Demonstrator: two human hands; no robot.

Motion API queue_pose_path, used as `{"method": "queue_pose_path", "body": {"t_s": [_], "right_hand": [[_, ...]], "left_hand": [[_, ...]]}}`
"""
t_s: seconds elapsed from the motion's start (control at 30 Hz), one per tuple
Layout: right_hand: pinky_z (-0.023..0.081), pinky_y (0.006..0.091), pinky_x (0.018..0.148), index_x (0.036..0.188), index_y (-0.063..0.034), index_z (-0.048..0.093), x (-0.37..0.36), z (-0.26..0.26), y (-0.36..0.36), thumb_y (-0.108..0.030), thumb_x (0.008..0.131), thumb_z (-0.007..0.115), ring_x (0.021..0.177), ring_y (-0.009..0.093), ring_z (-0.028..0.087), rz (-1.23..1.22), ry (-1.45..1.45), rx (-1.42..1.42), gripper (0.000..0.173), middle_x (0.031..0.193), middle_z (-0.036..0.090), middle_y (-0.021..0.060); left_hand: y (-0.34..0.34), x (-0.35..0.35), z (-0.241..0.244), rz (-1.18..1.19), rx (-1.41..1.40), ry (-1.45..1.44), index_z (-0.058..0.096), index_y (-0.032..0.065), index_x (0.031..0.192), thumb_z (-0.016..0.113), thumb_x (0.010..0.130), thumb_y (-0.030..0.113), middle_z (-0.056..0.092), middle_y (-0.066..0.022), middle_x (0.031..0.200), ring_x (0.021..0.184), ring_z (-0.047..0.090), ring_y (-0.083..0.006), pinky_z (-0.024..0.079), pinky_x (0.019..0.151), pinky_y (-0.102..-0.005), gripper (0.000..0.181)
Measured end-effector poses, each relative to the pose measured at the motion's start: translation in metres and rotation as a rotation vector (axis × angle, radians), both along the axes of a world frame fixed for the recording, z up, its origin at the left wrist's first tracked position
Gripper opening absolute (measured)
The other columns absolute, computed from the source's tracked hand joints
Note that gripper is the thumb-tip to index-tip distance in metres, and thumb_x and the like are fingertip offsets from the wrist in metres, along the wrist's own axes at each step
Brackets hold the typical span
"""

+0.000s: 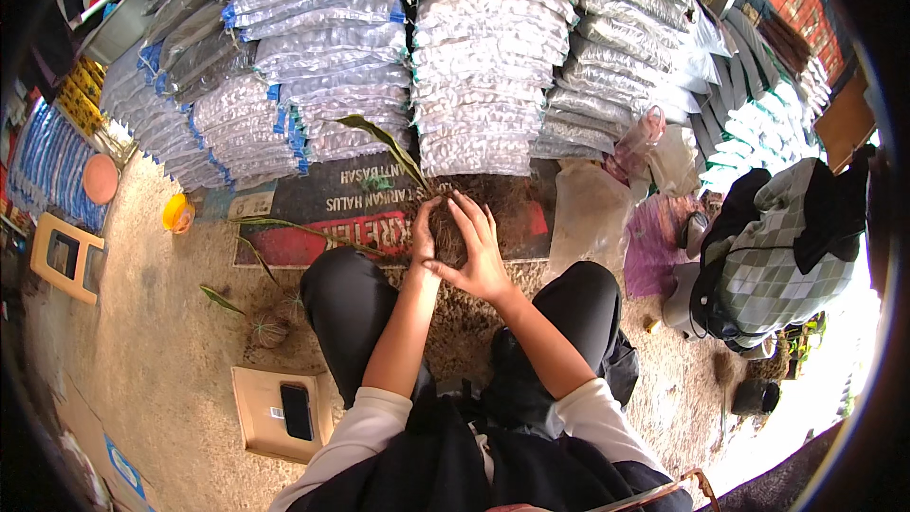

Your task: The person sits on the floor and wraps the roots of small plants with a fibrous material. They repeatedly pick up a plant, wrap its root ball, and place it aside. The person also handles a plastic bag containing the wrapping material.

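Note:
Between my knees, my left hand (pixel 424 231) and my right hand (pixel 478 245) cup a brown ball of soil and roots (pixel 448 231) from both sides. From its top a long green leaf with a paler edge (pixel 380 134) leans up and to the left. Under and beyond the root ball lies a printed dark and red sheet (pixel 284 245), with loose soil scattered on it near my fingers. More long leaves (pixel 306 226) lie to the left, some beside a round fibrous ball (pixel 269 331) on the floor. The underside of the held ball is hidden.
Stacked clear bags of pale pebbles (pixel 476 71) rise ahead. At left are a yellow cup (pixel 178 214), a tan plastic stool (pixel 43 256) and a cardboard box (pixel 259 398) bearing a phone (pixel 296 412). At right, a person in a checked garment (pixel 775 256) is near a black pot (pixel 755 397).

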State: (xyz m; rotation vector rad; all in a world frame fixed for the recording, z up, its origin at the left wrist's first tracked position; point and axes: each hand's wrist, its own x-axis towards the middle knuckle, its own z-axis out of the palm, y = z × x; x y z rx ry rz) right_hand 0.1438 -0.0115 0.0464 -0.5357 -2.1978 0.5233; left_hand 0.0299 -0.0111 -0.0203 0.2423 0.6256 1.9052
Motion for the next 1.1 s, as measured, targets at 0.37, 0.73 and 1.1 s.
{"method": "queue_pose_path", "body": {"t_s": [0.37, 0.73, 1.1], "right_hand": [[0.017, 0.0530, 0.104, 0.134, -0.0047, 0.035, 0.003, 0.002, 0.002, -0.029, 0.078, 0.062, 0.127, 0.038, 0.029, 0.075, 0.039, -0.064, 0.067, 0.138, 0.030, 0.0198], [0.021, 0.0496, 0.104, 0.131, -0.0039, 0.038, -0.005, -0.011, 0.004, -0.022, 0.078, 0.061, 0.126, 0.038, 0.031, 0.040, 0.098, -0.069, 0.060, 0.135, 0.034, 0.0198], [0.035, 0.0404, 0.097, 0.126, -0.0009, 0.043, -0.009, -0.011, 0.005, -0.015, 0.070, 0.073, 0.118, 0.033, 0.043, -0.129, 0.336, -0.386, 0.065, 0.127, 0.043, 0.0201]], "left_hand": [[-0.013, 0.003, 0.037, -0.073, -0.013, -0.093, 0.059, 0.0089, 0.099, 0.049, 0.088, 0.032, 0.063, -0.0044, 0.093, 0.082, 0.062, -0.0173, 0.051, 0.072, -0.0314, 0.027], [-0.012, -0.002, 0.029, -0.093, -0.081, -0.013, 0.055, 0.0077, 0.111, 0.046, 0.091, 0.035, 0.059, -0.0052, 0.102, 0.093, 0.059, -0.0167, 0.049, 0.079, -0.0325, 0.036], [-0.007, 0.006, 0.012, 0.093, -0.249, 0.197, 0.029, 0.0075, 0.136, 0.032, 0.088, 0.059, 0.041, -0.0089, 0.131, 0.117, 0.044, -0.0230, 0.033, 0.101, -0.0393, 0.071]]}}
